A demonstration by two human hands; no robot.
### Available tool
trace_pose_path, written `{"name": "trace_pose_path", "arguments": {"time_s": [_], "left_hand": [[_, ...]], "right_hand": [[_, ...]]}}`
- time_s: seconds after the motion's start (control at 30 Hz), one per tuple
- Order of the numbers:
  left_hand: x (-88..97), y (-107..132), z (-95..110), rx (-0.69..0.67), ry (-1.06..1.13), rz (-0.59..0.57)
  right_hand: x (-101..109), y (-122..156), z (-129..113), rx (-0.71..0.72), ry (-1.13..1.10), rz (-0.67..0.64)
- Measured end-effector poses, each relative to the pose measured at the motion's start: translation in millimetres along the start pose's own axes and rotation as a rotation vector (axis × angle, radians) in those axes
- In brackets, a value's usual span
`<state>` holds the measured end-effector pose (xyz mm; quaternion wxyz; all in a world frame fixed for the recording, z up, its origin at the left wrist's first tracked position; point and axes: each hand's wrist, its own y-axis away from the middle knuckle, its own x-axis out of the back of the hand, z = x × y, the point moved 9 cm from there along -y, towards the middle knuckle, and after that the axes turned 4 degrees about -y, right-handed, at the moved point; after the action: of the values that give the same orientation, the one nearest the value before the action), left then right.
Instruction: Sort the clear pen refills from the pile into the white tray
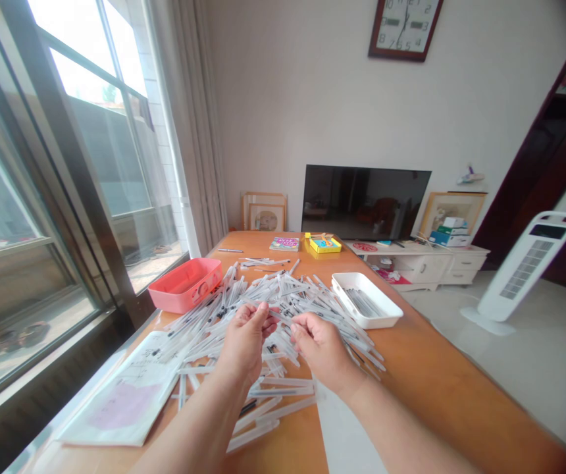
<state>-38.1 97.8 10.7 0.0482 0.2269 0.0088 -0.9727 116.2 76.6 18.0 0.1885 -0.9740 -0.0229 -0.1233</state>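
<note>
Both of my hands are raised over a wide heap of clear-barrelled pens [258, 293] on the wooden table. Between them runs a slim translucent pen [282, 317]. Its one end sits in the closed fingers of my left hand [248, 332], thumb on top. My right hand [320, 342] pinches the other end between thumb and fingertips. Whether it is a whole pen or a barrel and cap, I cannot tell. Right of the heap, a white tray [394, 315] contains several pens lying side by side. A red plastic basket [177, 301] stands to the left.
A printed paper bag or booklet [125, 398] lies at the left table edge, a white sheet [339, 428] under my right forearm. Farther back are a purple book [284, 244] and a yellow box [325, 245]. Beyond the table stand a television [364, 204] and a tower fan [524, 270].
</note>
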Motion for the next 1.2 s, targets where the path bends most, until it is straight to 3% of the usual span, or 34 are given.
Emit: {"name": "trace_pose_path", "arguments": {"time_s": [0.13, 0.5, 0.77, 1.0, 1.13, 1.2], "left_hand": [[-3.2, 1.4, -1.2, 0.002, 0.016, -0.008], [-6.9, 5.6, -0.6, 0.03, 0.031, -0.027], [-3.6, 7.8, 3.8, 0.013, 0.015, 0.006], [4.8, 2.5, -4.4, 0.049, -0.021, 0.04], [4.7, 0.9, -4.7, 0.074, -0.035, 0.02], [5.8, 0.4, -3.5, 0.078, -0.056, 0.03]], "right_hand": [[3.8, 1.4, -9.9, 0.088, 0.112, 0.013], [3.4, 2.0, -15.8, 0.125, 0.167, -0.001], [0.8, -1.7, 2.3, -0.003, 0.02, -0.034], [2.3, -3.8, 22.7, -0.155, -0.134, -0.041], [7.4, -6.5, 16.6, -0.15, -0.147, -0.05], [21.1, -9.9, 11.7, -0.106, -0.092, 0.001]]}}
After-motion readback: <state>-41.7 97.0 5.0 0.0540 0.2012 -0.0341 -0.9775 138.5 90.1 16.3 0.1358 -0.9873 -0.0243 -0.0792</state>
